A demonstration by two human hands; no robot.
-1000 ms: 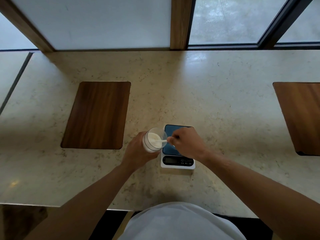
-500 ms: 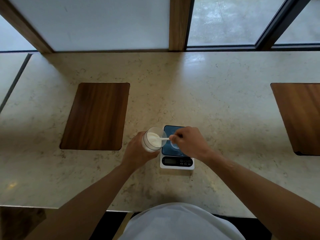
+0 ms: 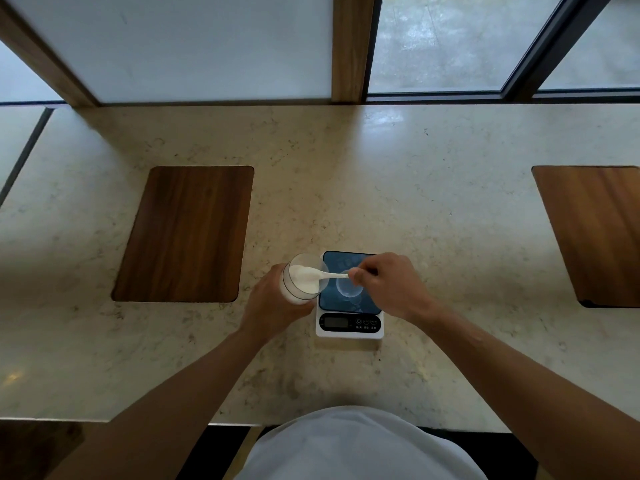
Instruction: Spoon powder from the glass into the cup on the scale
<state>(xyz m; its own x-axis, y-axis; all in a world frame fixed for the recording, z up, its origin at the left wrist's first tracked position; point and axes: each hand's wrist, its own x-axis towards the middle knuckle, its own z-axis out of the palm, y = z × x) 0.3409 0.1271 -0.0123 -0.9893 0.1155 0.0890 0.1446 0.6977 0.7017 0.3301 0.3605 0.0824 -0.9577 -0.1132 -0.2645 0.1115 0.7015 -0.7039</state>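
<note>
So the glass (image 3: pixel 300 280) with the white powder (image 3: pixel 304 280) sits just left of the scale (image 3: pixel 349 306), tipped a bit toward it, and its rim overlaps the scale's left edge from this angle. The left hand (image 3: pixel 272 304) is wrapped around the glass from the near-left side, fingers closed on the wall, holding it at that tilt. I can't tell whether the base is touching the counter or lifted off it.

The white spoon (image 3: pixel 323 274) has its bowl down in the powder, and the handle runs right, across the glass rim and over the scale. The right hand (image 3: pixel 384 284) pinches the handle end between thumb and fingertips, the rest of the fingers curled in.

The cup (image 3: pixel 348 289) is a small clear one standing on the scale's dark blue platform, right under the spoon handle and partly hidden by the right hand. It's see-through, so whether any powder is in it is hard to say.

The scale has a white body with a dark display strip and buttons along the near edge; the readout is too small to read.

All of it is on a pale marble-look counter (image 3: pixel 415 202). There are 2 wooden inlays in it, 1 (image 3: pixel 183 233) well left of the glass and 1 (image 3: pixel 599 230) far off to the right. Windows run along the back edge.
</note>
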